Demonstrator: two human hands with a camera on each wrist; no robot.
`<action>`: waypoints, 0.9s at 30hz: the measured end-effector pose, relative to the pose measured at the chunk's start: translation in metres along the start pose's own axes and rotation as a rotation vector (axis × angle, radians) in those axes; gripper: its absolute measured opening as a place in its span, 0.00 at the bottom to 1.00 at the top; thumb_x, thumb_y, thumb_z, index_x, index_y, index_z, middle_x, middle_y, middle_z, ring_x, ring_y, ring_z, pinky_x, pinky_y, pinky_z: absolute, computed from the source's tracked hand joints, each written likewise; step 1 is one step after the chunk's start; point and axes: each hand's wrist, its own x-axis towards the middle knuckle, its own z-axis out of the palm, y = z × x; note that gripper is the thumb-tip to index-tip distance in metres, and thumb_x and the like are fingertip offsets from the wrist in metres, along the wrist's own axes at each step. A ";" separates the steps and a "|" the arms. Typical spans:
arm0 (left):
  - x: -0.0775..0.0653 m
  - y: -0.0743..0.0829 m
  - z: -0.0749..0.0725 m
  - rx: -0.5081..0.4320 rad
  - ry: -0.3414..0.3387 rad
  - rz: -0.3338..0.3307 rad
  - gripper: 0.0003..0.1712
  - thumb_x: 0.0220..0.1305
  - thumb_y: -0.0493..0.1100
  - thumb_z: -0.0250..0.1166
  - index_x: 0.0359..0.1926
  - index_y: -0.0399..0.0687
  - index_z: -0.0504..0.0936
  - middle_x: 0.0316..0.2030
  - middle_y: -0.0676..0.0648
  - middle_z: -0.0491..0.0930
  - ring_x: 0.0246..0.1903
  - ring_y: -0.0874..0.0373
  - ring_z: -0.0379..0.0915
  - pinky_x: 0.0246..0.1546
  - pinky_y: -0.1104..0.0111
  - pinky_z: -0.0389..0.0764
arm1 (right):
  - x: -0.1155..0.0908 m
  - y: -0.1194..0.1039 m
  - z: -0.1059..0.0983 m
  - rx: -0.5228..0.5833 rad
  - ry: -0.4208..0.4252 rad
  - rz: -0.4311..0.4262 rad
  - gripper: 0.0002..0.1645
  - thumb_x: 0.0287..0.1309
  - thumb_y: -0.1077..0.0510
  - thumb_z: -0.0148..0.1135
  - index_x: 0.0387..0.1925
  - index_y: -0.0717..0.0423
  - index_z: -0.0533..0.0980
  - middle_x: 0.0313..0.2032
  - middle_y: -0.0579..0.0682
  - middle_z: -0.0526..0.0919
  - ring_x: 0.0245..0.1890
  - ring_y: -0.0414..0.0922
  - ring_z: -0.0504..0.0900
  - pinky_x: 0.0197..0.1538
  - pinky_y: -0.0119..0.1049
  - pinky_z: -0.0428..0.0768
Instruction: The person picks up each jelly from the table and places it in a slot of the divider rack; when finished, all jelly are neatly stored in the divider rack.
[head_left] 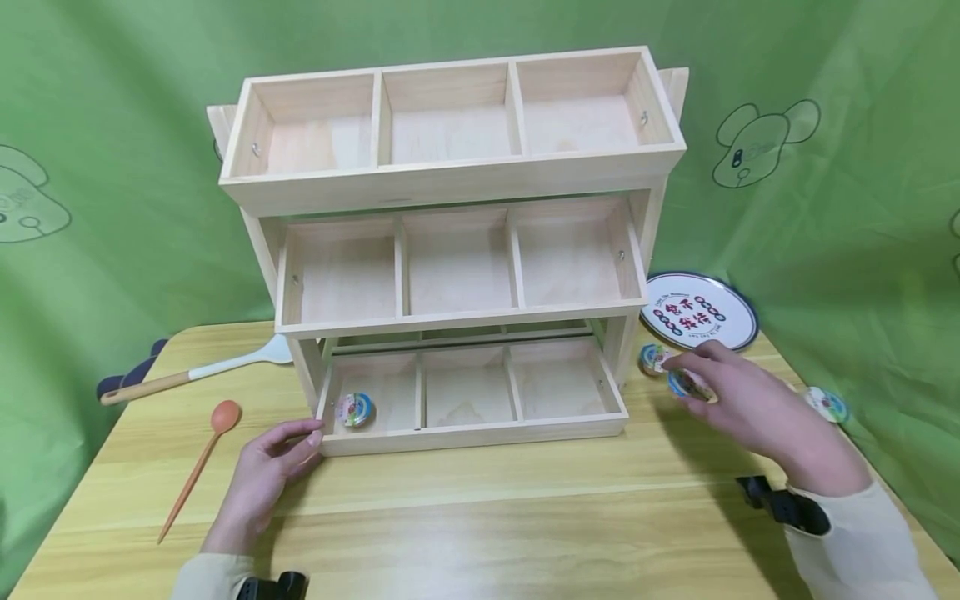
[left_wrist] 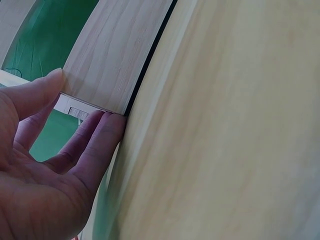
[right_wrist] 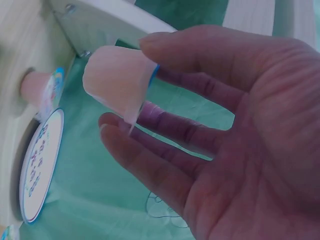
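Note:
A light wooden three-tier rack with divided trays stands at the back of the table. My left hand holds the left front corner of its bottom tray, thumb at the upper edge and fingertips against the end, as the left wrist view shows. In the tray's left compartment lies a small jelly cup with a printed blue-edged lid. To the right of the rack, my right hand pinches another jelly cup between thumb and fingers, tilted sideways. A further jelly cup stands just beside it.
Behind the right hand lies a jelly cup near the table's right edge. An oval white plate rests behind the cups. At left are an orange spoon and a white spatula with wooden handle. Green cloth surrounds the table.

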 end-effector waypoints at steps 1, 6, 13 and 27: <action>0.000 0.000 0.000 -0.004 -0.001 0.001 0.21 0.64 0.31 0.65 0.56 0.25 0.75 0.52 0.43 0.73 0.46 0.57 0.78 0.53 0.64 0.81 | 0.000 -0.002 -0.001 0.000 0.003 -0.005 0.26 0.53 0.62 0.71 0.55 0.59 0.77 0.49 0.64 0.74 0.43 0.64 0.79 0.41 0.63 0.81; -0.001 0.001 0.000 -0.011 -0.003 0.003 0.20 0.64 0.31 0.65 0.56 0.25 0.75 0.53 0.41 0.72 0.46 0.57 0.78 0.54 0.64 0.81 | 0.001 -0.012 -0.003 0.014 0.011 -0.021 0.25 0.53 0.62 0.71 0.55 0.58 0.78 0.49 0.63 0.75 0.44 0.63 0.79 0.42 0.62 0.82; -0.001 0.001 0.000 -0.002 -0.003 -0.003 0.20 0.64 0.31 0.64 0.56 0.25 0.75 0.54 0.40 0.71 0.46 0.58 0.78 0.54 0.65 0.81 | 0.005 -0.026 -0.001 0.045 -0.001 -0.087 0.25 0.53 0.65 0.71 0.54 0.60 0.78 0.50 0.60 0.76 0.43 0.58 0.80 0.42 0.56 0.84; -0.001 0.001 0.000 0.001 -0.010 0.012 0.20 0.65 0.31 0.65 0.55 0.24 0.75 0.50 0.43 0.73 0.45 0.58 0.79 0.53 0.65 0.81 | 0.018 -0.053 0.010 0.048 0.011 -0.174 0.24 0.53 0.65 0.71 0.53 0.60 0.79 0.48 0.58 0.76 0.43 0.54 0.79 0.43 0.51 0.84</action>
